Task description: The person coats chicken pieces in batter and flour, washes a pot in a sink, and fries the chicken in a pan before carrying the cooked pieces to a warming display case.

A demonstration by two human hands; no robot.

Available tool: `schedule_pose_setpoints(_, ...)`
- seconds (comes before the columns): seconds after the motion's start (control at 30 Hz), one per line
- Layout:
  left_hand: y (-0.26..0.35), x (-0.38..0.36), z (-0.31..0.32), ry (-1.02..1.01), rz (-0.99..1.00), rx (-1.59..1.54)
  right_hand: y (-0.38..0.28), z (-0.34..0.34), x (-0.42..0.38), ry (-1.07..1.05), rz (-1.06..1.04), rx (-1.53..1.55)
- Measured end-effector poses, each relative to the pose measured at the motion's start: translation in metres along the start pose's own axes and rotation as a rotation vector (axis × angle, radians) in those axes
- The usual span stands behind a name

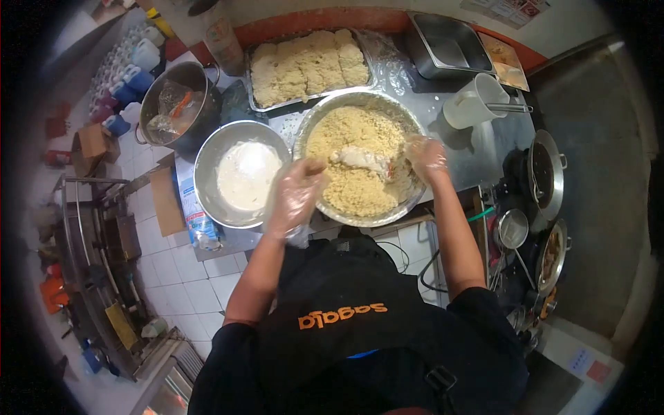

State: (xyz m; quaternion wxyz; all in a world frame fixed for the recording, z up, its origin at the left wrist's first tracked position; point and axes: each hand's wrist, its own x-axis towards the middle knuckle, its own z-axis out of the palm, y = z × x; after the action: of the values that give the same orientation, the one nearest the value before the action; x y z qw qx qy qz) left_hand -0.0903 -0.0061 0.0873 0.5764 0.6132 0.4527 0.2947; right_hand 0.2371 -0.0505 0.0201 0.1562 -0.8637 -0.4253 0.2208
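Note:
A wide metal bowl (302, 133) holds pale yellow crumbs (360, 131). On the crumbs lies a long whitish, batter-coated piece of food (361, 160) with a reddish spot at its right end. My left hand (299, 194), in a clear plastic glove, hovers at this bowl's left rim with loosely bent fingers and nothing in them. My right hand (427, 159), also gloved, is at the right rim, near the reddish end of the piece; its fingertips are blurred over the crumbs. Left of my left hand stands a metal bowl of white batter (245, 180).
Behind the crumbs is a tray of crumb-coated pieces (308, 66). A deep pot (176, 104) stands at the left. A steel pan (449, 48) and a white jug (474, 102) are at the back right. Pans of dark contents (545, 176) sit further right.

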Motion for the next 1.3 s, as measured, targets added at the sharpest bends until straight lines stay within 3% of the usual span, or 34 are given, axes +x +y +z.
schedule_pose_setpoints(0.03,-0.005,0.02,0.021,0.034,0.137,0.197,-0.005,0.005,0.005,0.025,-0.16,0.106)
schedule_pose_setpoints(0.07,-0.021,0.044,0.041,0.062,0.265,0.396,-0.008,0.015,0.014,0.011,-0.167,0.119)
schedule_pose_setpoints(0.13,-0.069,0.097,0.078,0.26,0.386,0.857,-0.022,0.035,0.04,0.035,-0.381,-0.275)
schedule_pose_setpoints(0.17,-0.055,0.107,0.087,0.267,0.376,0.873,-0.029,0.042,0.038,0.026,-0.392,-0.261)
schedule_pose_setpoints(0.23,-0.03,0.124,0.1,-0.028,-0.141,0.846,-0.043,0.047,0.032,0.05,-0.363,-0.222)
schedule_pose_setpoints(0.27,-0.034,0.13,0.103,-0.021,-0.149,0.855,-0.051,0.045,0.037,0.043,-0.37,-0.213)
schedule_pose_setpoints(0.33,-0.048,0.138,0.108,0.096,-0.089,0.811,-0.065,0.036,0.048,-0.321,-0.207,-0.232)
schedule_pose_setpoints(0.37,-0.053,0.146,0.106,0.094,-0.096,0.821,-0.069,0.028,0.05,-0.35,-0.278,-0.226)
schedule_pose_setpoints(0.43,-0.054,0.162,0.095,-0.19,0.083,1.175,-0.071,0.023,0.059,-0.345,-0.331,-0.22)
schedule_pose_setpoints(0.47,-0.052,0.166,0.094,-0.189,0.076,1.18,-0.073,0.023,0.066,-0.337,-0.385,-0.224)
schedule_pose_setpoints(0.53,-0.048,0.173,0.09,-0.528,0.215,1.431,-0.072,0.028,0.08,-0.405,-0.416,-0.188)
schedule_pose_setpoints(0.57,-0.06,0.181,0.088,-0.526,0.211,1.432,-0.071,0.028,0.086,-0.467,-0.445,-0.159)
schedule_pose_setpoints(0.63,-0.084,0.192,0.088,-0.335,0.108,1.245,-0.068,0.026,0.096,-0.494,-0.537,-0.138)
schedule_pose_setpoints(0.67,-0.068,0.188,0.087,-0.331,0.104,1.244,-0.065,0.026,0.102,-0.519,-0.629,-0.119)
schedule_pose_setpoints(0.7,-0.053,0.182,0.083,-0.458,0.104,1.248,-0.06,0.029,0.107,-0.526,-0.633,-0.119)
schedule_pose_setpoints(0.73,-0.042,0.178,0.08,-0.585,0.104,1.25,-0.057,0.033,0.11,-0.642,-0.517,0.051)
schedule_pose_setpoints(0.77,-0.052,0.18,0.078,-0.583,0.099,1.251,-0.055,0.037,0.113,-0.75,-0.396,0.222)
schedule_pose_setpoints(0.87,-0.069,0.187,0.076,-0.51,0.112,1.209,-0.056,0.032,0.116,-0.796,-0.306,0.358)
schedule_pose_setpoints(0.93,-0.071,0.185,0.075,-0.306,-0.37,0.622,-0.051,0.049,0.12,-0.796,-0.236,0.457)
schedule_pose_setpoints(0.97,-0.071,0.182,0.074,-0.307,-0.372,0.62,-0.048,0.056,0.122,-0.794,-0.169,0.556)
schedule_pose_setpoints(1.03,-0.072,0.176,0.07,-0.209,-0.134,0.546,-0.047,0.055,0.12,-0.797,-0.21,0.561)
schedule_pose_setpoints(1.07,-0.057,0.169,0.069,-0.208,-0.139,0.545,-0.052,0.047,0.111,-0.801,-0.248,0.569)
schedule_pose_setpoints(1.13,-0.03,0.154,0.066,-0.319,-0.087,0.902,-0.06,0.02,0.093,-0.801,-0.29,0.477)
schedule_pose_setpoints(1.17,-0.027,0.142,0.062,-0.32,-0.092,0.9,-0.063,0.011,0.088,-0.786,-0.34,0.388)
schedule_pose_setpoints(1.23,-0.026,0.12,0.052,-0.325,0.266,0.852,-0.054,0.007,0.083,-0.766,-0.415,0.386)
schedule_pose_setpoints(1.27,-0.034,0.121,0.053,-0.325,0.268,0.85,-0.051,0.005,0.081,-0.739,-0.493,0.386)
schedule_pose_setpoints(1.3,-0.048,0.125,0.054,-0.449,0.256,1.097,-0.052,0.006,0.077,-0.737,-0.493,0.384)
